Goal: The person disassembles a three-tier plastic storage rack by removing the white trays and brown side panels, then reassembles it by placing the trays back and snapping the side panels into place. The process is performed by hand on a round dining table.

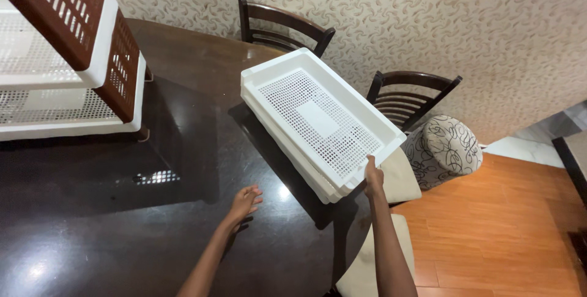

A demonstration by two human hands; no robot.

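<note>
1. A stack of white perforated trays (318,120) is gripped at its near right corner by the right hand (373,178), at about 4 o'clock from the middle of the picture. The fingers are closed over the rim of the top tray, with the thumb on the upper edge.

2. The stack is held tilted, its far end raised toward 11 o'clock and its near edge low over the dark glossy worktop (122,211). Whether the near edge touches the worktop cannot be told. The grip at one corner suggests the stack is being steadied or pivoted, not carried whole.

3. The trays are nested one inside another; at least two rims are seen along the near edge. The top tray is empty: only its holed floor and a plain solid patch in the middle are shown.

4. The left hand (244,202) is held open just above the worktop, at about 7 o'clock from the stack. Nothing is held in it; the fingers are loosely spread and apart from the trays.

5. At 10 o'clock a brown-and-white tiered rack (92,34) stands on the worktop, with similar white trays as its shelves. Nothing is seen on those shelves.

6. Beyond the worktop two dark wooden chairs (416,92) stand against the patterned wall, and a patterned cushion (443,147) is seen at 3 o'clock.
</note>
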